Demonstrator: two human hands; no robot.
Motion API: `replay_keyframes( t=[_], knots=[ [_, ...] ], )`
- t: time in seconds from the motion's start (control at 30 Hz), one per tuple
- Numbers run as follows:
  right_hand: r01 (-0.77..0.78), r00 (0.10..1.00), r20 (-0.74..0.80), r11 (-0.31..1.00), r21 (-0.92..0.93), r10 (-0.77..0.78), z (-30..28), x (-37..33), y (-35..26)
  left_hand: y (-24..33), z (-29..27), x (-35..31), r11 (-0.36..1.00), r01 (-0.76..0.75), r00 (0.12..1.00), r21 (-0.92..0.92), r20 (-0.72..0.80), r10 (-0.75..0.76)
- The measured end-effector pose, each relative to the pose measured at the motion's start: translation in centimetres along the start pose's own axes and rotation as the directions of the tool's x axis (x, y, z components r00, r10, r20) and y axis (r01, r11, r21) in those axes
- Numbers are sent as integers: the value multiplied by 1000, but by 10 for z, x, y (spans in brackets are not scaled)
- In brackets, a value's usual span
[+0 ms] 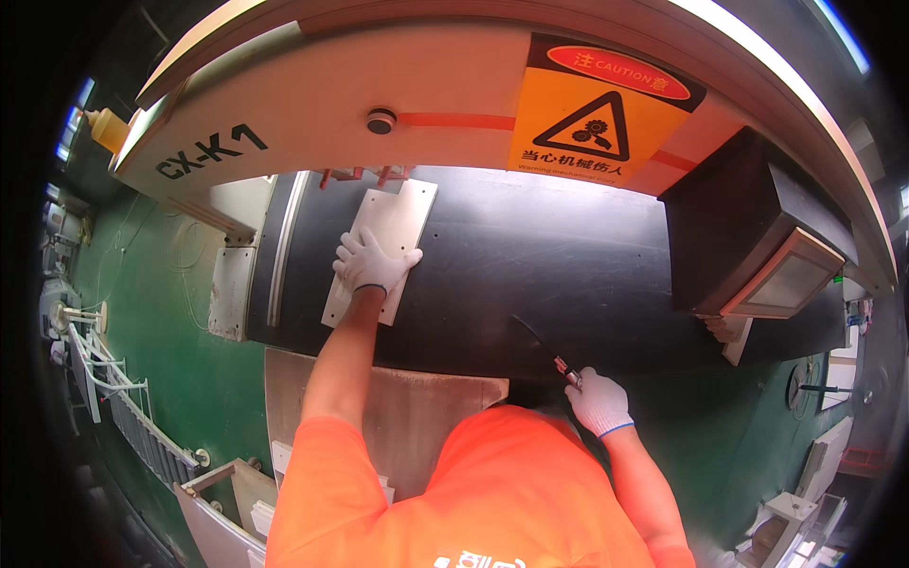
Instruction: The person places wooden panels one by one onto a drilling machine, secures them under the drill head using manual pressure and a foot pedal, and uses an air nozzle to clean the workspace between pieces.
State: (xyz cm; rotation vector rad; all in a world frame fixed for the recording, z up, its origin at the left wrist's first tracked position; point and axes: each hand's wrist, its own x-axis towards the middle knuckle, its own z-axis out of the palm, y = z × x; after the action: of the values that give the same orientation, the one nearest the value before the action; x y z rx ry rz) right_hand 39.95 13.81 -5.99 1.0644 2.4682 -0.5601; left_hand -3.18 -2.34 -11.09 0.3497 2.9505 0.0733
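A white rectangular board (386, 220) with small drilled holes lies at a slant on the dark machine table (549, 256). My left hand (371, 262), in a white knit glove, rests flat on the board with its fingers spread. Near the table's front edge, my gloved right hand (599, 402) is closed round what looks like an air blow gun (565, 369). Its body is red and metallic, and a long, thin dark nozzle points up and left over the table, away from the board. The fingers hide most of its handle.
A white machine beam with a yellow warning sign (606, 114) spans the far side. Red clamps (383, 174) show by the board's far end. A black-housed screen (781, 270) juts in at right. A metal rail (287, 251) runs along the left; a roller conveyor (142, 421) stands beyond.
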Motion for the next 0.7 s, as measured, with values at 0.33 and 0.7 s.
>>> replay_keyframes(
  t=[0.33, 0.7],
  knots=[
    [61, 997, 48, 996, 65, -64, 2, 10, -24, -82, 50, -73, 994, 113, 979, -4, -168, -112],
    [115, 993, 8, 992, 59, -115, -1, 10, -41, -11, 32, -33, 935, 244, 902, -258, -293, -316]
  ],
)
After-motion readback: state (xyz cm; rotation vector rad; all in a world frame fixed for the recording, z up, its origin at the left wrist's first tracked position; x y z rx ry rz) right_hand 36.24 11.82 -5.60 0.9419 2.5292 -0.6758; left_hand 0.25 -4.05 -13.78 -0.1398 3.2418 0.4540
